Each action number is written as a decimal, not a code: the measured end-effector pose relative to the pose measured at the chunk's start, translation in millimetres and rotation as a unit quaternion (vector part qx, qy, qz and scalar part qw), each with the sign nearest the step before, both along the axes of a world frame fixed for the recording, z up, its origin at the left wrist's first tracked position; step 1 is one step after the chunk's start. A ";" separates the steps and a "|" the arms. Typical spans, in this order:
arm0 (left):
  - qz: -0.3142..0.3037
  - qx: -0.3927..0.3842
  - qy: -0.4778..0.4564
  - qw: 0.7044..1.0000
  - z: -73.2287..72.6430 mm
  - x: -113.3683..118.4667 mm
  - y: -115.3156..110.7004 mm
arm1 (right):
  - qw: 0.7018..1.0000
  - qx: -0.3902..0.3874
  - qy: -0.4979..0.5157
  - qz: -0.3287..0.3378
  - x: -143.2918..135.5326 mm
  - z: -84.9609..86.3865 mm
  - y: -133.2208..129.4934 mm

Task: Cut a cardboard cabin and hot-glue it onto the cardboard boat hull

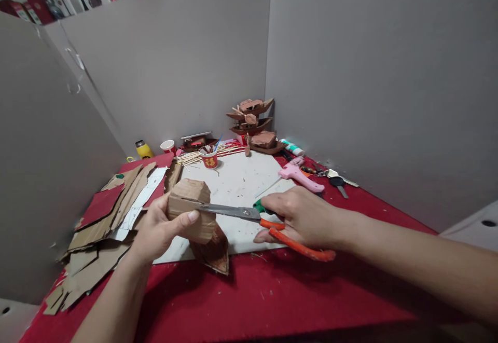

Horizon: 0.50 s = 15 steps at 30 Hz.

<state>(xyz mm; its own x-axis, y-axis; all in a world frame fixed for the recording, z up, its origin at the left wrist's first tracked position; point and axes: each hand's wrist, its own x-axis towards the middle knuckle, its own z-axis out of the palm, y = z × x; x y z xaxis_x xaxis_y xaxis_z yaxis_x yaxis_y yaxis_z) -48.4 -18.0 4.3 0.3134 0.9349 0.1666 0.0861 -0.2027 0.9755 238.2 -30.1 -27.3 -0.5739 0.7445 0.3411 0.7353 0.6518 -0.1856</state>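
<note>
My left hand (pixel 157 229) is closed around a folded piece of brown cardboard (pixel 190 190), thumb pressed on its near face. In my right hand (pixel 298 216) is a pair of scissors (pixel 233 211) with one green and one orange handle. The blades point left, and their tips touch or enter the cardboard at a slit; how deep they go is hidden. Below the cardboard, a brown pointed boat hull (pixel 216 252) rests partly over the front edge of a white board (pixel 249 177).
Cardboard sheets (pixel 105 229) are piled at left on the red cloth (pixel 272 291). A paint cup (pixel 209 157), thin sticks (pixel 229 149) and several model boats (pixel 252 117) stand at the back. A pink glue gun (pixel 299 174) and keys (pixel 338 181) lie at right, near grey walls.
</note>
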 end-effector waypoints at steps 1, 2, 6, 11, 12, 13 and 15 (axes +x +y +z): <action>0.001 -0.003 -0.003 1.000 -0.3 -0.8 0.0 | 1.000 0.005 0.008 0.004 0.2 -2.0 -0.3; 0.002 -0.006 -0.006 1.000 -0.5 -1.6 0.0 | 1.000 0.008 0.015 0.008 0.2 -4.2 -0.6; -0.004 -0.009 -0.018 1.000 1.2 -4.5 -0.7 | 0.999 0.009 0.042 0.028 -0.9 -12.0 -0.6; -0.002 0.010 0.008 1.000 4.7 -4.4 -2.9 | 1.000 -0.004 0.012 0.000 -3.6 -6.9 -1.0; -0.001 0.013 0.016 1.000 4.9 -4.1 -3.6 | 1.000 -0.011 -0.002 -0.015 -4.4 -4.0 -1.6; -0.004 0.017 0.024 1.000 5.0 -3.8 -4.2 | 0.999 -0.019 -0.015 -0.028 -5.2 -1.1 -2.4; -0.018 0.025 0.040 0.999 4.2 -3.3 -5.1 | 0.998 -0.035 -0.029 -0.047 -7.0 4.0 -4.2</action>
<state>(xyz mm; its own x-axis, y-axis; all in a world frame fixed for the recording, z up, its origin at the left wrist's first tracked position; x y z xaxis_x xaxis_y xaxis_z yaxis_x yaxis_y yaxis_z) -51.7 -23.1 8.4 0.3604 0.9140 0.1865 0.1554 -0.2560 0.9541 231.1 -34.2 -23.3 -0.5172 0.8171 0.2547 0.8041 0.5658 -0.1826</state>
